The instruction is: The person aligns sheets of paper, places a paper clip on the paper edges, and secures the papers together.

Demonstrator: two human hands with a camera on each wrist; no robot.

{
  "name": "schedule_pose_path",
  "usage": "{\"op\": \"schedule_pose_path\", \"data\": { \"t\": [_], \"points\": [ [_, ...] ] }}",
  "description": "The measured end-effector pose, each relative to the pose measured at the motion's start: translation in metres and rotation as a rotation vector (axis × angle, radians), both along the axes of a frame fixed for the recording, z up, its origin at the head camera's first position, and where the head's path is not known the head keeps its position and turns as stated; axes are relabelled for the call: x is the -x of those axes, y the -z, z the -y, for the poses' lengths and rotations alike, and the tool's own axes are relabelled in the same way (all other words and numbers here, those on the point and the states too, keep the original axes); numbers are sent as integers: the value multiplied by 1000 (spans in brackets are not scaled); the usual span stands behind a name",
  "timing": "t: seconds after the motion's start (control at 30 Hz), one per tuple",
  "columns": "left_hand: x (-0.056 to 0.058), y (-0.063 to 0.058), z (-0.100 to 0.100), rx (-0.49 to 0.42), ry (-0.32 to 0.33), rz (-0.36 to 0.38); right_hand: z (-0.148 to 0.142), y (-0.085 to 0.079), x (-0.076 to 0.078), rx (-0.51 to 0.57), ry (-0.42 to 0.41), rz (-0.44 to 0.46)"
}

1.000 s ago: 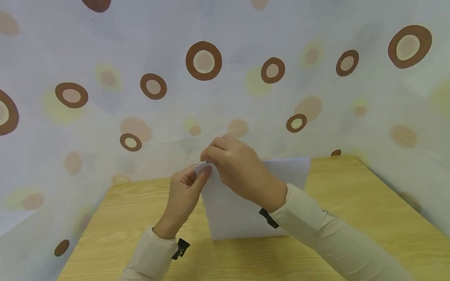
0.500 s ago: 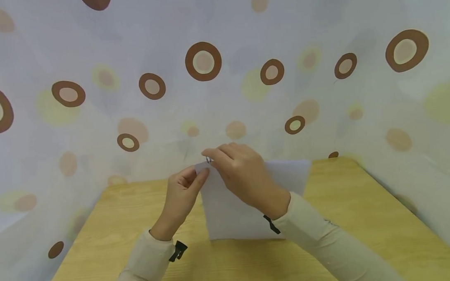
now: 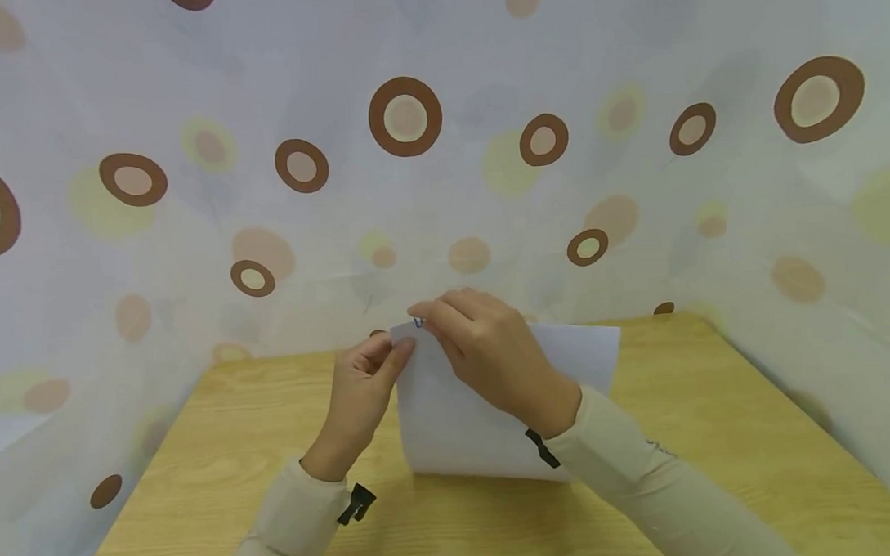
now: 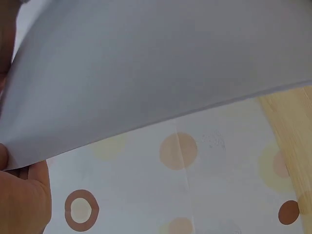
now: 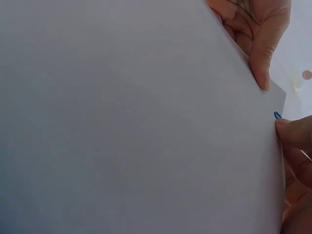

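White paper (image 3: 465, 424) stands upright over the table, its upper left corner between both hands. Low on the left side, my left hand (image 3: 360, 387) pinches that corner with the thumb on the near face. My right hand (image 3: 495, 354) reaches across the paper and pinches a small blue paper clip (image 3: 419, 321) at the top edge, just right of the corner. In the right wrist view a loop of the paper clip (image 5: 277, 115) lies over the paper's edge beside the right thumb. The rest of the clip is hidden by the fingers.
A wood-grain table (image 3: 260, 448) lies under the hands. Behind it and at both sides hangs a white sheet with brown ring patterns (image 3: 406, 117). Black straps with buckles (image 3: 358, 503) sit at both sleeve cuffs.
The right hand has shifted slightly right and down, and the blue clip, first hidden, now shows at the paper's edge. The paper has tilted a little; the left hand keeps its pinch.
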State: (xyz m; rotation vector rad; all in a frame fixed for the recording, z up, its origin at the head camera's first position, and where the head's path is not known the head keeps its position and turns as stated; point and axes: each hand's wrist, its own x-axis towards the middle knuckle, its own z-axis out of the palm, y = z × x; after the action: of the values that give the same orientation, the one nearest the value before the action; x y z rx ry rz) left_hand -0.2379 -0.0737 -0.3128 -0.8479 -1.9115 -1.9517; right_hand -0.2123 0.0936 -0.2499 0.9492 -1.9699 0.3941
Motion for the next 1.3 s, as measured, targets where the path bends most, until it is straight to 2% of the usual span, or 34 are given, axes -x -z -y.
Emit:
{"op": "schedule_pose_path", "data": {
  "t": [0.17,0.4,0.6,0.7,0.93,1.03,1.13,1.2,1.27,1.3],
  "points": [
    [-3,0,-1,-23,22,20,1,0,-2,15,-27,13],
    [-8,-4,-2,-24,-10,41,0,-4,-6,16,-52,10],
    [-12,-7,-3,-20,-2,76,-2,-4,-6,13,-47,15],
    [-11,-6,-4,-20,-4,75,-2,-3,-7,12,-43,12],
    [-10,-2,-3,7,-16,21,-3,2,-7,-5,-34,20],
    [-7,-2,-1,-24,-33,39,-5,1,-6,-21,5,-21],
    [-5,-4,1,-79,-64,74,-15,-2,-6,27,75,-117],
    [-4,-6,2,-117,-69,82,-30,-4,-6,105,122,-156],
    [-2,-9,3,-146,-60,76,-51,-4,-5,203,136,-120],
    [-2,-10,4,-157,-54,71,-63,-3,-5,249,130,-48]
  ]
}}
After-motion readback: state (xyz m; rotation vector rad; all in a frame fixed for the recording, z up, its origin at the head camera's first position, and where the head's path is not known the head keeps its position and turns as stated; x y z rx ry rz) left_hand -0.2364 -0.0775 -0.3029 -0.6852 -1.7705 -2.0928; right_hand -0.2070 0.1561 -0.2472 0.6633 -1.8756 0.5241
